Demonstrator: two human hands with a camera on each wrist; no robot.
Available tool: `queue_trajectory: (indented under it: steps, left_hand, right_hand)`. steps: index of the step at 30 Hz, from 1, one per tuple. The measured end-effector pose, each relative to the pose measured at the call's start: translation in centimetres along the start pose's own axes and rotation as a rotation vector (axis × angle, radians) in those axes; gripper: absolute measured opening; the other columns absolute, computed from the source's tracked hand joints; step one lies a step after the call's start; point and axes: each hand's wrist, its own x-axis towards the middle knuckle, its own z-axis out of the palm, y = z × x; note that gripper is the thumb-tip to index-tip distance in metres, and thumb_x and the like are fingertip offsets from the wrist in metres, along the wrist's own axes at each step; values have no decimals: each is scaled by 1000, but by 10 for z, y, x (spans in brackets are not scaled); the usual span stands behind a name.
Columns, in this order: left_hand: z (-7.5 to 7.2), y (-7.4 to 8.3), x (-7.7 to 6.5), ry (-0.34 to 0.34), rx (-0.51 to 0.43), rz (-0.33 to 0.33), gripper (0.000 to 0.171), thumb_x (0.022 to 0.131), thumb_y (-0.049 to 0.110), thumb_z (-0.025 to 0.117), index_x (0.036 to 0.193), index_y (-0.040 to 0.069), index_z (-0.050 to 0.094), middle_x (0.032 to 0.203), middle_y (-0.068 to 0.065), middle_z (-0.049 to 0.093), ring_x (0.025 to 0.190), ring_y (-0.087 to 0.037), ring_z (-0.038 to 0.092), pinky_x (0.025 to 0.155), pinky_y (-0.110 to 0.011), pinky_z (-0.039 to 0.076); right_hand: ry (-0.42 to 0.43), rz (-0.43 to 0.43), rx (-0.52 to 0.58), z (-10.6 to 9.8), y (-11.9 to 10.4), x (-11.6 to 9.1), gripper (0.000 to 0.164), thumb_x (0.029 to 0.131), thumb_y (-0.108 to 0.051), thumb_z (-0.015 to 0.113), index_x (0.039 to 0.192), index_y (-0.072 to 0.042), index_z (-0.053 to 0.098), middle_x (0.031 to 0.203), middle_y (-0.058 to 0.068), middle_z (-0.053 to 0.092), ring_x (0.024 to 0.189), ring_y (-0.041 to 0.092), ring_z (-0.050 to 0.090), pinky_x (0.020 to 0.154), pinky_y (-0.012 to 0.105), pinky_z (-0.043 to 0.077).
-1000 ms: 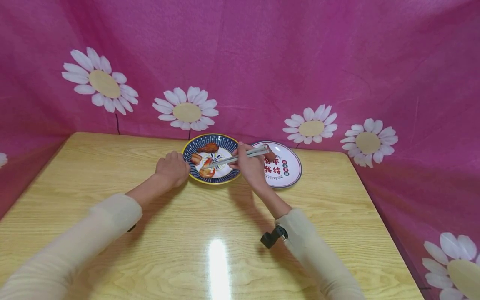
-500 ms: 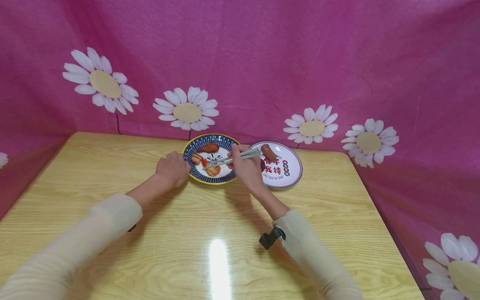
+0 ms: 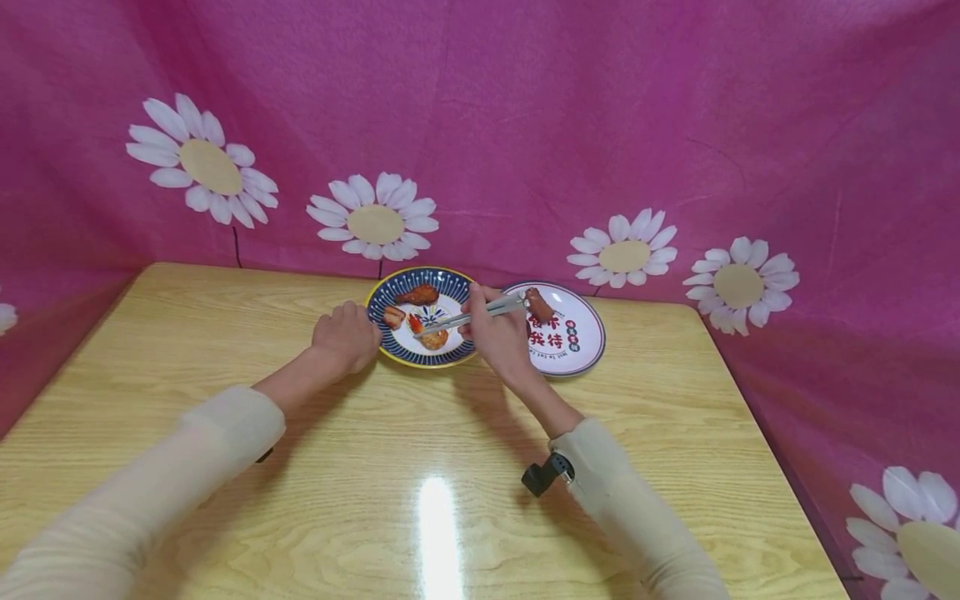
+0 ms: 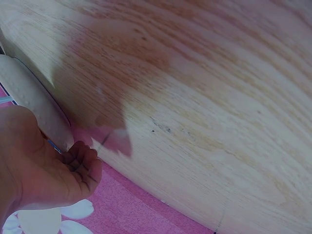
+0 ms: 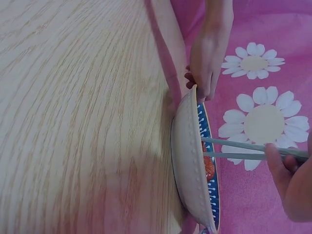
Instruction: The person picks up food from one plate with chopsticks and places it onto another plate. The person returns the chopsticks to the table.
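Observation:
My left hand (image 3: 347, 337) grips the left rim of a deep plate (image 3: 431, 274) with a blue patterned wall and yellow edge; its curled fingers show in the left wrist view. My right hand (image 3: 497, 335) holds a pair of metal chopsticks (image 3: 504, 306) over the plate's right side. Their tips reach into the plate, right at an orange-and-pale shrimp (image 3: 435, 340). Beside the shrimp lie a small reddish-white chunk of meat (image 3: 393, 317) and, at the back, a browned chicken piece (image 3: 417, 294). The right wrist view shows the plate's pale outer wall (image 5: 187, 161) side-on.
Close on the right stands a white plate (image 3: 588, 337) with red lettering, partly behind my right hand. A reddish-brown piece of food (image 3: 538, 306) lies on it. Both plates are near the back edge of the wooden table (image 3: 337, 467), before a pink flowered cloth (image 3: 495, 125).
The shrimp has shifted a little to the right in the deep plate, with the chopstick tips staying at it. My right hand moved slightly left, then back right. The left hand has stayed put.

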Motion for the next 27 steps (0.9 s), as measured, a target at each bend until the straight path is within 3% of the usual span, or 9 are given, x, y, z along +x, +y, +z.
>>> queue_trajectory:
  steps: [8, 16, 23, 27]
  left_hand:
    - [0, 0, 0, -12, 6, -2, 40, 102, 20, 32, 101, -15, 51, 91, -19, 43, 95, -36, 51, 80, -51, 48]
    - [0, 1, 1, -10, 5, -5, 40, 102, 20, 31, 100, -14, 51, 91, -19, 42, 94, -36, 50, 80, -51, 47]
    - [-1, 1, 0, -2, -2, -9, 40, 102, 20, 31, 101, -14, 51, 92, -20, 43, 96, -36, 50, 81, -51, 47]
    - [-1, 1, 0, -4, 8, -1, 41, 102, 20, 31, 102, -15, 52, 92, -20, 43, 96, -37, 51, 82, -52, 47]
  right_hand:
    - [18, -28, 60, -6, 8, 1, 44, 106, -23, 48, 77, 7, 65, 63, 16, 63, 50, 14, 61, 52, 39, 56]
    - [29, -12, 98, -15, 7, 1, 49, 106, -26, 48, 82, 13, 65, 66, 24, 63, 53, 31, 63, 50, 33, 55]
    - [63, -19, 73, -23, 0, 4, 49, 107, -25, 44, 81, 11, 64, 62, 17, 62, 49, 17, 61, 53, 42, 56]
    - [77, -21, 91, -28, -4, 5, 49, 107, -25, 43, 82, 13, 61, 66, 16, 62, 50, 12, 61, 55, 37, 57]
